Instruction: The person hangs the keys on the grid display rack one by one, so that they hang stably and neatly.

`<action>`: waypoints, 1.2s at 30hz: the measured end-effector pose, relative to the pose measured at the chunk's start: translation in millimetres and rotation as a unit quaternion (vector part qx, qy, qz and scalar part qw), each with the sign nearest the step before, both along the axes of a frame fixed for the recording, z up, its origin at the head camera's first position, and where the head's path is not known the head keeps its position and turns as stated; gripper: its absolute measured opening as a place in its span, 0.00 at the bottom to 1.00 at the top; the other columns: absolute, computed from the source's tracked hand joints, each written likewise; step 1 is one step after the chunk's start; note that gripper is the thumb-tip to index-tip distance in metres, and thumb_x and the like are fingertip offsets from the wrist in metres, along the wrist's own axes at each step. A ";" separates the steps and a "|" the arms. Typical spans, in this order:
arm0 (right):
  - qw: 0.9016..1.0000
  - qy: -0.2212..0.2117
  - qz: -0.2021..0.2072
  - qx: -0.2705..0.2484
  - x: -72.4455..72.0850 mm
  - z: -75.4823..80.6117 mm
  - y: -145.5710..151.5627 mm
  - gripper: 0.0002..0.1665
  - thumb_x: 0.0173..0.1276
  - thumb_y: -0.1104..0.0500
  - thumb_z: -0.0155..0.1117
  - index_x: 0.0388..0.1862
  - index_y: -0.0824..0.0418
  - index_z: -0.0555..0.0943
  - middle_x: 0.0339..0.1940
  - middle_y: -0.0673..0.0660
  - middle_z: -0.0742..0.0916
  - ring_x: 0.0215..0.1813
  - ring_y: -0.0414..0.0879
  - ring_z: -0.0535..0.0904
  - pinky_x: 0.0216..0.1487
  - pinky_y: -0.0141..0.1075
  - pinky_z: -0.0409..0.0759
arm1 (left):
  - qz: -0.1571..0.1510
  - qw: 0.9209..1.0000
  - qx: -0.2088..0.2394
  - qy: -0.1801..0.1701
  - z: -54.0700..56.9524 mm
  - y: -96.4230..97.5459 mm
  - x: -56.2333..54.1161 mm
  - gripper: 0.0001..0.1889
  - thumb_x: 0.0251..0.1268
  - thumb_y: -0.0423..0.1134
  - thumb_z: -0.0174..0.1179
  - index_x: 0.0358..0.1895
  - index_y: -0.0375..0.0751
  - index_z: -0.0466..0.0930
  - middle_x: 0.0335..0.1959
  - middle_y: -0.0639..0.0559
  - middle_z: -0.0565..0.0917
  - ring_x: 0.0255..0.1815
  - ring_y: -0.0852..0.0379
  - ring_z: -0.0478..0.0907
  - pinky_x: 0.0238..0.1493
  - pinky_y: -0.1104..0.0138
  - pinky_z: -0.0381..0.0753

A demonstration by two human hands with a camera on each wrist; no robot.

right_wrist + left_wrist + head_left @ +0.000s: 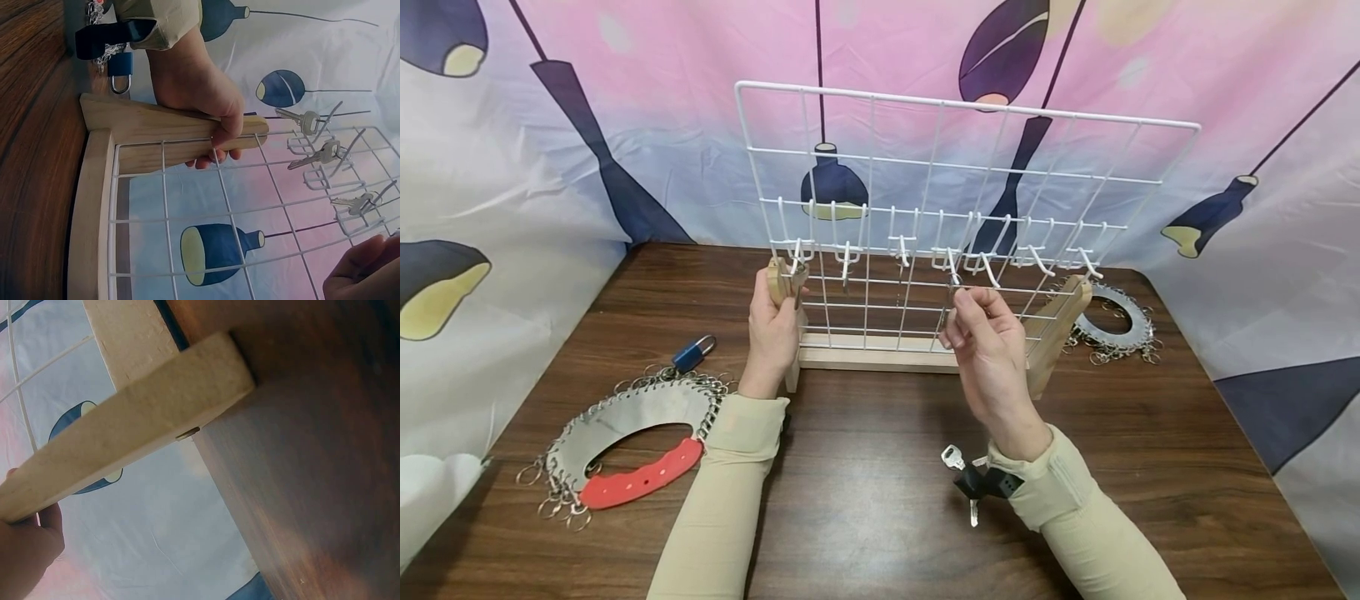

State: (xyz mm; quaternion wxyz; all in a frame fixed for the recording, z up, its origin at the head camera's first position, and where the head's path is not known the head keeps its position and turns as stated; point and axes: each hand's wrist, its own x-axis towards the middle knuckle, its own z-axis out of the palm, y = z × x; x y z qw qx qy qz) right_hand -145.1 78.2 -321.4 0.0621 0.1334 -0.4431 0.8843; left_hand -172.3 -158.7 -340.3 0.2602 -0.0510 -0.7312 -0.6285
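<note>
A white wire grid rack stands in wooden side supports, with a row of hooks across it. My left hand grips the left wooden support, thumb on the near side. At a hook right of the middle, my right hand pinches a small metal key, mostly covered by the fingers. Three silver keys hang on the hooks to its left, clearest in the right wrist view: one key nearest the support, another key, and a third key close to my right fingers.
A metal ring plate with a red handle and many small rings lies at the left. Beside it is a blue padlock. Loose keys lie beneath my right wrist. Another ring plate lies behind the right support.
</note>
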 end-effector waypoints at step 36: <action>0.638 0.104 0.185 0.740 16.8 -68.1 62.8 0.22 0.54 0.50 0.76 0.44 0.55 0.78 0.30 0.45 0.79 0.32 0.38 0.74 0.38 0.37 0.74 | 0.006 1.000 -0.015 0.009 -1.9 -1.7 -0.8 0.14 0.64 0.22 0.42 0.52 0.22 0.68 0.33 0.57 0.77 0.34 0.55 0.72 0.39 0.70 0.68</action>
